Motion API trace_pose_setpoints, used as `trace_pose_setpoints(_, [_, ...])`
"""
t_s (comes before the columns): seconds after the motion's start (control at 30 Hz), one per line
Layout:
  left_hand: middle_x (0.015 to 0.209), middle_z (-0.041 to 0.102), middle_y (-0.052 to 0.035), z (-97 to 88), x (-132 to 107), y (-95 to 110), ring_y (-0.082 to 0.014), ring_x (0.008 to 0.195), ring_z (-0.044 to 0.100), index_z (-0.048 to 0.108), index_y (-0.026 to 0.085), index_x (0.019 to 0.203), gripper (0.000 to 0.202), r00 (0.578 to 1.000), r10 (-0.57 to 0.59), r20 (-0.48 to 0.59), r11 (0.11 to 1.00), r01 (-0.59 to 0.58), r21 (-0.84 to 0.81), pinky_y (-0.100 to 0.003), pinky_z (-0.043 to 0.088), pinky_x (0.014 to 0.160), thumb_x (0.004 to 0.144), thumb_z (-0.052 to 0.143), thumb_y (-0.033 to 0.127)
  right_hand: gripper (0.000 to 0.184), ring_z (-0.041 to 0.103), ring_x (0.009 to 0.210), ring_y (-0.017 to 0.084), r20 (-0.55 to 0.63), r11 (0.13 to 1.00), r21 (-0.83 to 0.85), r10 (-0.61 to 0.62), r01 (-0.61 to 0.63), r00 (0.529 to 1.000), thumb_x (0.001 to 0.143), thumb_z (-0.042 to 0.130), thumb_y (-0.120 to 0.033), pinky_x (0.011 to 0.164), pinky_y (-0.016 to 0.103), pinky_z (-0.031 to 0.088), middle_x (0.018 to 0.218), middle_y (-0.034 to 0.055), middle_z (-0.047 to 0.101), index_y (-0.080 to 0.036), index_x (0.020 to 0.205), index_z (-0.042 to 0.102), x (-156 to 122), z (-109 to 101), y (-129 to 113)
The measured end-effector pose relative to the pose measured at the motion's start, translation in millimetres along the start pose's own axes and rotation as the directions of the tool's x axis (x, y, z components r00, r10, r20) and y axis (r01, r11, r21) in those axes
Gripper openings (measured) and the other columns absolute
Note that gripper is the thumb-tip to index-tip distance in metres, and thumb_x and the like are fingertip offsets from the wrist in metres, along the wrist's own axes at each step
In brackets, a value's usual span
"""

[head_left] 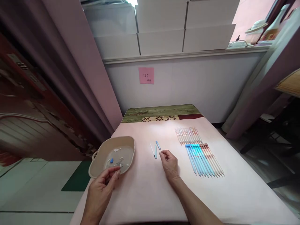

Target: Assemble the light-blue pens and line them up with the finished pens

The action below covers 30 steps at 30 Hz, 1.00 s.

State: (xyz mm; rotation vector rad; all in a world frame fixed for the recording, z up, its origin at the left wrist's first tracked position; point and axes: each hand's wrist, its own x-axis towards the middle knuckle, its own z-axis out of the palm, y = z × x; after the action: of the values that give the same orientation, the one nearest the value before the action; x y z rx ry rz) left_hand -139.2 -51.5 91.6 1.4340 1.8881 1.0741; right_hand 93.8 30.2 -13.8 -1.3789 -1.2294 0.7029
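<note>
My left hand (103, 187) is over the near rim of a beige basin (100, 153), thumb and forefinger pinched together; anything between them is too small to name. Inside the basin lie a small blue piece (112, 160) and several tiny pale and clear bits. My right hand (170, 164) rests near the middle of the table, its fingertips also closed in a pinch, with no nameable thing visible in them. Just beyond those fingertips are loose pen parts: a thin white refill (152, 149), a pale blue barrel (155, 152) and a shorter blue patterned tube (158, 145).
To the right lie a row of blue pens (199, 161) and brown-topped pens (212, 159). Behind them is a row of clear patterned tubes (188, 135). A pink cloth covers the table (145, 193). A pink note (146, 75) is on the wall.
</note>
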Motion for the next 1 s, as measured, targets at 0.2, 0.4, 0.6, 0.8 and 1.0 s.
trace_pose_setpoints(0.2, [0.086, 0.068, -0.0036, -58.5, 53, -4, -0.0193, 0.071, 0.061, 0.067, 0.021, 0.090, 0.032, 0.943, 0.152, -0.298, 0.933, -0.037, 0.357, -0.028, 0.046, 0.068, 0.074, 0.057, 0.046, 0.037, 0.050, 0.051, 0.014, 0.046, 0.999, -0.015, 0.032, -0.031, 0.998, 0.082, 0.052, -0.049, 0.052, 0.023, 0.038, 0.057, -0.0006, 0.057, -0.016, 0.079, 0.067, -2, -2, 5])
trace_pose_setpoints(0.4, [0.079, 0.068, -0.0027, -63.7, 103, -22, -0.0199, 0.077, 0.061, 0.064, 0.021, 0.071, 0.008, 0.991, 0.090, 0.100, 0.751, -0.133, 0.646, -0.027, 0.042, 0.069, 0.069, 0.057, 0.020, 0.040, 0.052, 0.051, 0.015, 0.059, 0.999, -0.021, 0.027, -0.026, 0.998, 0.081, 0.053, -0.052, 0.051, 0.023, 0.040, 0.058, 0.0010, 0.060, -0.015, 0.081, 0.068, -5, -1, 9])
trace_pose_setpoints(0.6, [0.077, 0.068, -0.0027, -29.1, 109, -14, -0.0199, 0.078, 0.060, 0.065, 0.021, 0.075, 0.007, 0.978, 0.092, 0.187, 0.767, -0.189, 0.613, -0.026, 0.040, 0.070, 0.071, 0.059, 0.019, 0.040, 0.054, 0.053, 0.016, -0.061, 0.997, -0.048, 0.059, -0.062, 0.996, 0.081, 0.053, -0.052, 0.054, 0.024, 0.041, 0.058, 0.0010, 0.061, -0.015, 0.083, 0.068, -1, -5, 9])
trace_pose_setpoints(0.8, [0.079, 0.067, -0.0026, 41.2, 62, 27, -0.0171, 0.076, 0.060, 0.064, 0.022, 0.078, 0.013, 0.908, 0.281, 0.310, 0.891, -0.366, 0.267, -0.027, 0.043, 0.071, 0.082, 0.051, 0.022, 0.035, 0.054, 0.055, 0.015, -0.139, 0.977, -0.213, -0.063, 0.032, 0.988, 0.082, 0.052, -0.048, 0.060, 0.025, 0.043, 0.067, 0.0031, 0.066, -0.017, 0.080, 0.068, 17, -11, 10])
trace_pose_setpoints(1.0, [0.085, 0.064, -0.0056, 118.8, 55, 21, -0.0170, 0.078, 0.059, 0.064, 0.019, 0.079, 0.017, 0.900, 0.234, 0.366, 0.901, -0.343, 0.266, -0.026, 0.042, 0.071, 0.080, 0.049, 0.010, 0.031, 0.056, 0.059, 0.014, -0.044, 0.951, -0.270, -0.167, 0.149, 0.985, 0.086, 0.047, -0.041, 0.063, 0.025, 0.042, 0.077, 0.0051, 0.069, -0.018, 0.081, 0.067, 22, -7, 10])
